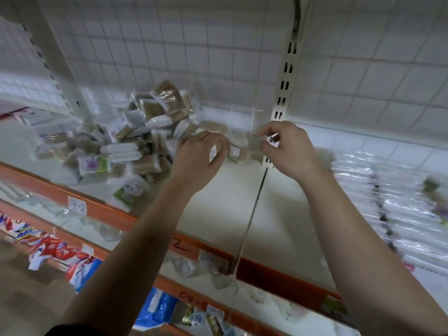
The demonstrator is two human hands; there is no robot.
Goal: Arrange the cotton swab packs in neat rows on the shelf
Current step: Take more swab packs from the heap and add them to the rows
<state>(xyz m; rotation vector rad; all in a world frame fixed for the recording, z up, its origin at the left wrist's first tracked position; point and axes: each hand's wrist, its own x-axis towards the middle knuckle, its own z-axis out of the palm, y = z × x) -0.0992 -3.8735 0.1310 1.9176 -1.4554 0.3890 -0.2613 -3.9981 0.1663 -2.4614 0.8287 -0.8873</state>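
Cream shelf (218,214): a pale board with an orange front edge (116,217), seen from above and partly blurred.
Heap of cotton swab packs (135,141): piled loose at the left rear of the shelf. Wooden-stick bundles in clear wrap lie at all angles, and a few have slid toward the orange edge.
Single swab pack (238,149): stands apart from the heap at the back of the shelf, between the two hands and just left of the clear divider (244,234).
Left hand (201,156): reaches in from the lower left. The fingers and thumb are curled in a narrow C against the left side of the single pack, gripping it.
Right hand (286,146): reaches in beside the slotted upright (283,93). The forefinger and thumb are drawn close together at the pack's right side. Blur hides whether they pinch the pack, the divider or nothing.
Back wall: a white wire grid (169,52).
Right bay: clear-wrapped goods (388,190), smeared by motion.
Front edge: small paper labels (77,206) are stuck on the orange strip.
Lower shelf: red, white and blue packets (60,251).
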